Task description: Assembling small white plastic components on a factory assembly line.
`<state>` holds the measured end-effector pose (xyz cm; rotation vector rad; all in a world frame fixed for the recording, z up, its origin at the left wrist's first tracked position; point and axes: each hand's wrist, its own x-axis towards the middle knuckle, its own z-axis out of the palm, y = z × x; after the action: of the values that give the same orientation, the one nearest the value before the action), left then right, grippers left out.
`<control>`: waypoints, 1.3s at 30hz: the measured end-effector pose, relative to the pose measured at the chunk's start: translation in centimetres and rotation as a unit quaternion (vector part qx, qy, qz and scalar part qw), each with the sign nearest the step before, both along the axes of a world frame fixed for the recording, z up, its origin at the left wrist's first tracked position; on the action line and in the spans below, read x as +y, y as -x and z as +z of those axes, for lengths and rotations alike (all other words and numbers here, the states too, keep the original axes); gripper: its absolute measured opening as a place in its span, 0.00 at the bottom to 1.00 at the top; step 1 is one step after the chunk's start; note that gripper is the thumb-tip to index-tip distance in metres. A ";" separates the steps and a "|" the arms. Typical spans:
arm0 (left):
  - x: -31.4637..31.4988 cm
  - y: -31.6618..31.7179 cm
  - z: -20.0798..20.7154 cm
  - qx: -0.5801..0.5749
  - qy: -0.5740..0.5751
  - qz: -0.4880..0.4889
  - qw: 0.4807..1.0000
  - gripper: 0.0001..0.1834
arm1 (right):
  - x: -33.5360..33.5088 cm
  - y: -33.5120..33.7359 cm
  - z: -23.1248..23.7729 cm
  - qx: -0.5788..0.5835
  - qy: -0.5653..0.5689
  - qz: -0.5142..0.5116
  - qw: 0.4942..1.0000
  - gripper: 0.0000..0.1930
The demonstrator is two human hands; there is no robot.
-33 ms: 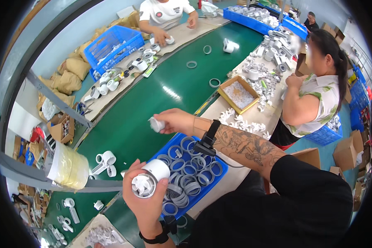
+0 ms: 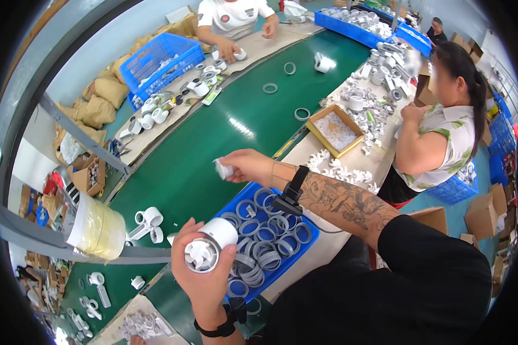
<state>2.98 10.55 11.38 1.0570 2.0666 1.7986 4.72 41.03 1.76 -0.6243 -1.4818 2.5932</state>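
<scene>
My left hand (image 2: pixel 204 276) is closed around a white cylindrical housing (image 2: pixel 221 232), its open end facing up toward me. Inside that end sits a white finned wheel like an impeller (image 2: pixel 202 256). Over the green belt, farther off, my right hand (image 2: pixel 243 165) pinches a small white round cap-like part (image 2: pixel 223 169) by its side. Between and below the hands stands a blue tray (image 2: pixel 305 246) holding many grey rings (image 2: pixel 265 234), near the left hand's housing.
Left of my left hand, white handled parts (image 2: pixel 149 221) lie on the green belt (image 2: pixel 213 135). Several loose grey rings (image 2: pixel 270 88) lie farther up it. A yellow-rimmed box (image 2: pixel 335 131) and piled white parts (image 2: pixel 360 103) stand at right, beside a seated co-worker (image 2: pixel 437 132). Another person (image 2: pixel 234 20) works across the belt.
The whole view has shifted very slightly. Both hands keep their grip on the same white parts, with the right hand's part turned a little.
</scene>
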 end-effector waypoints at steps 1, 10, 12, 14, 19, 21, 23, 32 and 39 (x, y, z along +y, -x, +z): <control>0.3 0.0 0.3 0.041 0.002 0.007 0.999 0.30 | 0.3 0.0 -1.1 -0.059 -0.063 -0.066 0.994 0.25; 0.0 -0.4 1.4 0.287 0.107 0.048 0.951 0.31 | -6.8 -7.1 11.5 0.226 -0.469 0.001 0.854 0.26; 0.1 -0.1 0.5 0.290 0.084 0.024 0.953 0.34 | -7.9 -9.4 14.5 0.299 -0.513 0.051 0.803 0.24; 0.1 -1.0 0.8 0.295 0.102 0.004 0.950 0.35 | -9.0 -10.8 15.4 0.332 -0.666 0.141 0.653 0.22; -0.3 -4.3 0.8 0.280 0.166 -0.073 0.943 0.36 | -10.5 -13.4 14.0 0.286 -0.719 0.149 0.616 0.19; 0.2 -4.9 1.1 0.271 0.183 -0.089 0.941 0.35 | -10.7 -14.2 14.1 0.273 -0.778 0.165 0.542 0.16; 0.3 -5.1 0.9 0.247 0.181 -0.110 0.945 0.34 | -10.4 -14.7 14.6 0.291 -0.799 0.154 0.504 0.15; 0.4 -5.0 3.7 -0.038 0.146 -0.367 0.918 0.21 | -10.9 -16.4 16.4 0.395 -0.758 0.170 0.490 0.10; 0.0 -5.5 3.1 -0.218 0.130 -0.535 0.806 0.19 | -11.9 -16.9 15.9 0.438 -0.660 0.267 0.549 0.08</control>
<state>8.44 10.51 14.45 1.1947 0.9909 0.9784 21.62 29.10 17.66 1.2077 -2.4808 0.7141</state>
